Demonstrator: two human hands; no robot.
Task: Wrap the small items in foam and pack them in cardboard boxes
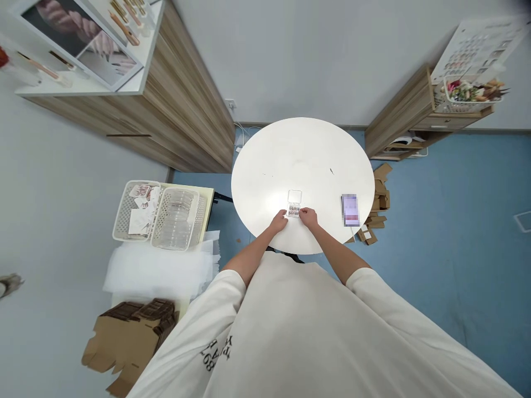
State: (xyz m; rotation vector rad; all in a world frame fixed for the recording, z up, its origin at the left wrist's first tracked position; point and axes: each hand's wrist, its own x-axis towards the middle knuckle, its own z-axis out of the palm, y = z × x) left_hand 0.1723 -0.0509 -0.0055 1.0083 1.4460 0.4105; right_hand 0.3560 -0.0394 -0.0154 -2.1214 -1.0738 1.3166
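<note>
A small clear plastic case [294,203] lies open on the round white table [302,160], its lid flipped away from me and its near half filled with small dark pieces. My left hand [278,222] touches the case's near left corner with curled fingers. At the near right corner my right hand [308,217] pinches the case's edge. Both hands rest near the table's front edge.
A phone [350,210] lies on the table to the right. Two white baskets [160,214] stand on a low table at the left, with brown cardboard boxes [128,337] below them. Flat cardboard pieces [377,207] litter the blue floor. Wooden cabinets [166,105] flank the wall.
</note>
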